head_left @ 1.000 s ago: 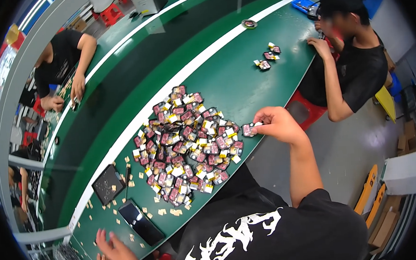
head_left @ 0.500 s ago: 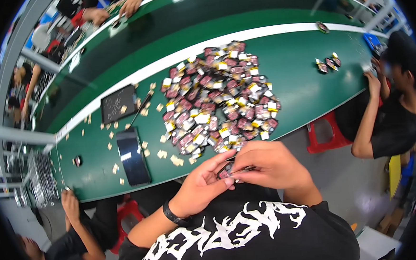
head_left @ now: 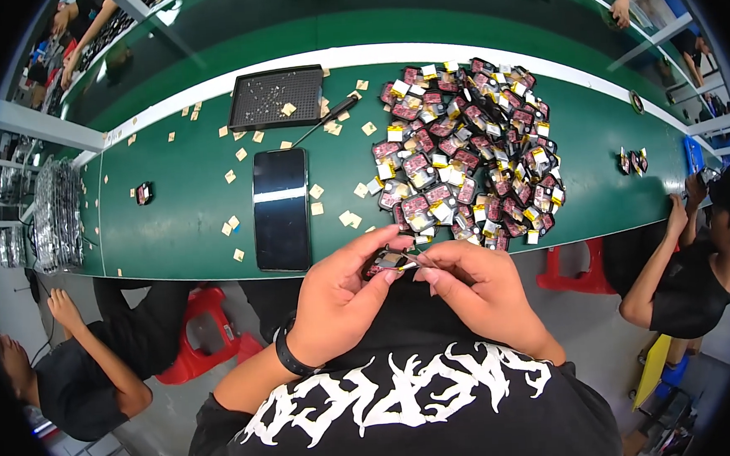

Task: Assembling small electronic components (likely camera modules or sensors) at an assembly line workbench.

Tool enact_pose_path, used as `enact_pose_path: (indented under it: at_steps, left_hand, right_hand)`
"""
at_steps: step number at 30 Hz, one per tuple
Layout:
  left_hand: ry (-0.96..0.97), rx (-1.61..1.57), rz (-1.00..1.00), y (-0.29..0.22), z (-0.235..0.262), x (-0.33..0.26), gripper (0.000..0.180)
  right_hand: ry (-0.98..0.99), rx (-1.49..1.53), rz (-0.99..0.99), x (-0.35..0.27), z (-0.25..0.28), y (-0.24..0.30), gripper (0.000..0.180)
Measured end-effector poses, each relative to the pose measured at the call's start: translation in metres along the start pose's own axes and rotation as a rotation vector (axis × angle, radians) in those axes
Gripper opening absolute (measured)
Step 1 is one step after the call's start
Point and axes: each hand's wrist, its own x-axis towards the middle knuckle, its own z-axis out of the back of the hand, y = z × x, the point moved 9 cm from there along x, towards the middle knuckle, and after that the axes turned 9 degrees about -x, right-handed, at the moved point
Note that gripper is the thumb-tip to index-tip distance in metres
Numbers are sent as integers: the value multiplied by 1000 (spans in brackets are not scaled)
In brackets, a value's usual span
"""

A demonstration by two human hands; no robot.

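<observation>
My left hand (head_left: 329, 299) is closed around a small black-cased electronic unit (head_left: 378, 266), its thumb along the near edge and its fingers at the far side. Part of the unit's inside faces up. At the unit's right edge, my right hand (head_left: 479, 286) pinches with thumb and forefinger; a thin, small piece shows at the fingertips, too small to name. Just beyond both hands lies a big heap of similar units (head_left: 440, 161), with reddish circuit boards and silver-white battery pouches with yellow tape.
A dark phone (head_left: 281, 212) lies left of the heap. Behind it are a black tray (head_left: 244, 102) and a screwdriver (head_left: 337, 113), with small beige squares scattered around. A lone unit (head_left: 144, 193) sits farther left, several units (head_left: 631, 161) far right. Co-workers sit at both sides.
The view has shifted, so the table's things appear farther right. My right hand, which partly covered the unit, has drawn to its right edge, and more of the unit shows.
</observation>
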Motion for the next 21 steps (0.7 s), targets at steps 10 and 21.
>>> enact_pose_path:
  at_steps: [10,21]
  left_hand:
    - [-38,477,-158,-28,18,-3,41]
    - [-32,317,36,-9,38,-4,38]
  right_hand:
    - [60,229,-379,4,-35,-16,12]
    - [72,328,-504,4,-45,-26,14]
